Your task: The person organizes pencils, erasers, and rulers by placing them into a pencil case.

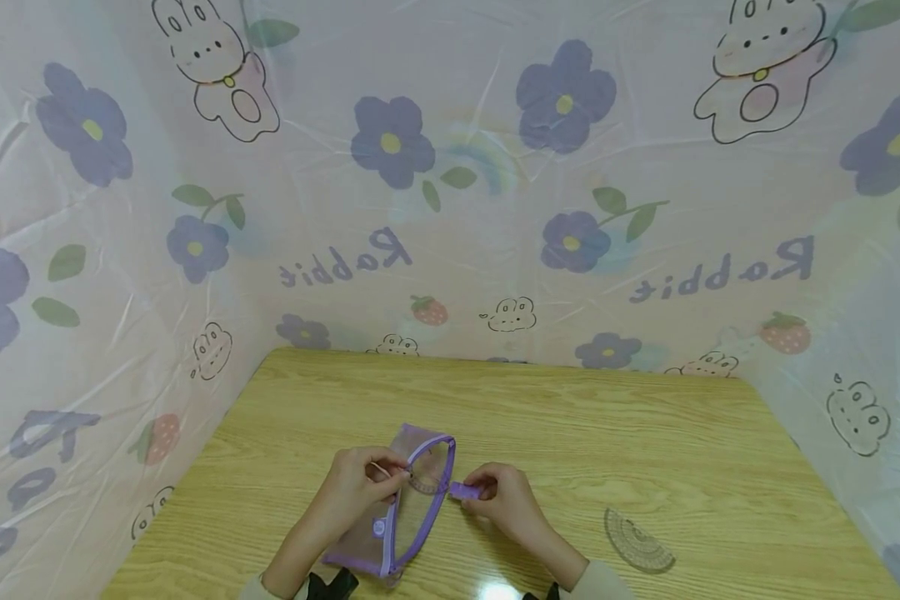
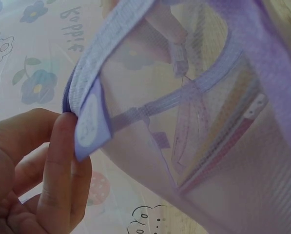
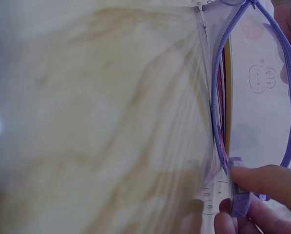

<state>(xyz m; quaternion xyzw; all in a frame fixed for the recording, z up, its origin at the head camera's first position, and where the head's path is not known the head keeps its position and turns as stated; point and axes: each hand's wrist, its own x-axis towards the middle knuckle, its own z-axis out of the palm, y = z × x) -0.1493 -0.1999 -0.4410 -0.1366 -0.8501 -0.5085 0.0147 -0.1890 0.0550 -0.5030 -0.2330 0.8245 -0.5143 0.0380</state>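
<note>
A see-through mesh pencil pouch (image 1: 360, 533) with purple edging stands on the table, its zipper gaping wide. My left hand (image 1: 360, 483) pinches one side of the zipper edge, beside a purple tag (image 2: 92, 124) in the left wrist view. Between the thumb and fingers of my right hand (image 1: 512, 500) is a small block-shaped purple eraser (image 1: 465, 491), right at the pouch's opening. Through the mesh, long thin pencils (image 2: 223, 141) show inside. A clear curved scale (image 1: 427, 485) also shows within the pouch's mouth.
A clear protractor (image 1: 639, 540) lies on the wooden table (image 1: 570, 425), to the right of my right hand. A printed curtain (image 1: 480, 217) with flowers and rabbits surrounds the table at the back and both sides.
</note>
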